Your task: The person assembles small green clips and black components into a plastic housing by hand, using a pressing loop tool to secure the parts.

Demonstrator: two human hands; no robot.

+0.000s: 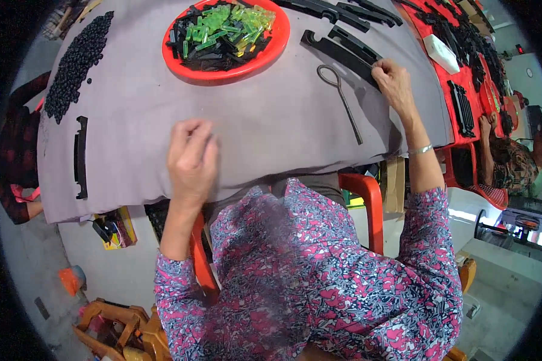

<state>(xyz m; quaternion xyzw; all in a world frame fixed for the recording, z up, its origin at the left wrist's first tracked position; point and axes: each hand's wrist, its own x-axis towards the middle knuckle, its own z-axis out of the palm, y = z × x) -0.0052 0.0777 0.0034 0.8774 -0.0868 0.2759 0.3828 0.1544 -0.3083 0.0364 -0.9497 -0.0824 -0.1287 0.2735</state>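
Note:
My right hand (394, 87) is closed at the near end of a long black plastic bar (341, 55), which lies slantwise on the cloth-covered table. A shorter black slotted piece (354, 42) lies right behind that bar. My left hand (193, 156) hovers over the near middle of the table with its fingers curled together. It is slightly blurred, and anything small between its fingertips is hidden. A metal rod with a looped end (345, 102) rests on the cloth, left of my right hand.
A red plate (226, 77) holds green, yellow and black small pieces. Small black parts (78, 69) are heaped at far left, with a black bar (81, 157) nearer. More black bars (343, 13) lie at the back. At right, another person (512, 156) sits by a red-covered table (454, 81).

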